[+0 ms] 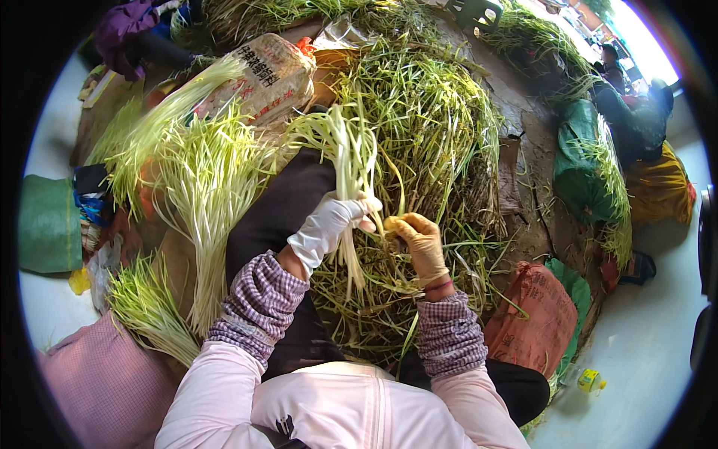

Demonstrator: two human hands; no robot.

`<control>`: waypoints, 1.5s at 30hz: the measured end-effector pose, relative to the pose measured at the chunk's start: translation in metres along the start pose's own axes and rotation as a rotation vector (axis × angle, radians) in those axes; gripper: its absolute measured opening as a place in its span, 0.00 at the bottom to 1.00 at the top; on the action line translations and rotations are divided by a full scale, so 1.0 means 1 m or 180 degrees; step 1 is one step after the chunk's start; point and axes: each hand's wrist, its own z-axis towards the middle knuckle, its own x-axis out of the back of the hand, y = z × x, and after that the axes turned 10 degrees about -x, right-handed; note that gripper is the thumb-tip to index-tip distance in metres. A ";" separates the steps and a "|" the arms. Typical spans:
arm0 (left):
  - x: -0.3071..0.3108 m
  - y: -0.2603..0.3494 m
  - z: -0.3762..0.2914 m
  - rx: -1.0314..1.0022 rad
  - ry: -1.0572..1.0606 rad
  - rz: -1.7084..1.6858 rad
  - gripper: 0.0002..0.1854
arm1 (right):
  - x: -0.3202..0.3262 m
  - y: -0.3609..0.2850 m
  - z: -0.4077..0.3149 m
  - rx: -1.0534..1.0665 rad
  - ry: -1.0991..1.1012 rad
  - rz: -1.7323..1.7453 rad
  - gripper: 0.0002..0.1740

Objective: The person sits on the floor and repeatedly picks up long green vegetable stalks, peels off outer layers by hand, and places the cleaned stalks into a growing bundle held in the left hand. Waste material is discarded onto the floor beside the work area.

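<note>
My left hand [336,224], in a white glove, is closed around a bunch of pale leafy stalks [349,151], whose leafy ends point away from me and whose white ends hang below the fist. Right beside it my right hand [416,238], in a yellowish glove, pinches a thin yellowed leaf or stalk [399,182] between thumb and fingers. Under and beyond both hands lies a large heap of uncleaned green stalks [426,123] with brown, dry leaves. To the left, a thick pile of clean pale stalks [210,185] rests past my knee.
A printed woven sack [269,78] lies beyond the pale pile. At far left stands a green sack [50,224]. On the right are a red sack [533,320], a plastic bottle [589,380] and a green bundle [580,163]. Other people sit at upper left and upper right.
</note>
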 end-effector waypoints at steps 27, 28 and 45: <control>0.011 0.011 0.000 -0.0088 0.0021 0.1033 0.17 | 0.072 -0.100 -0.026 0.0893 0.1329 0.0314 0.13; 0.010 0.012 0.000 -0.0207 0.0039 0.1137 0.18 | 0.063 -0.103 -0.024 0.0891 0.1265 0.0264 0.13; 0.024 0.030 0.000 -0.0170 -0.0234 -0.0787 0.19 | -0.006 -0.057 -0.019 -0.1224 -0.1381 -0.1302 0.19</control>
